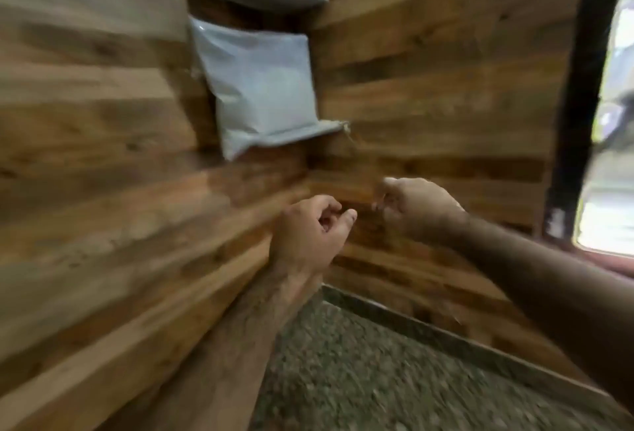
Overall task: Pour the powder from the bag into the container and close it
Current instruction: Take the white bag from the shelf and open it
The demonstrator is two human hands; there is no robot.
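White plastic powder bag [257, 87] sits on grey corner shelf [302, 130]; left hand [308, 228], right hand [415, 207] empty, fingers loosely curled; grasp bag upright by both sides.

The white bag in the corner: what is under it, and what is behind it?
The white bag stands on a small grey corner shelf, its lower left corner hanging past the edge. Behind it the wood-panelled walls meet; the bag covers that corner, so nothing more can be seen there.

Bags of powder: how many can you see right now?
1. The bag sits on the corner shelf, above both hands. No container is in view, and more bags could be out of frame.
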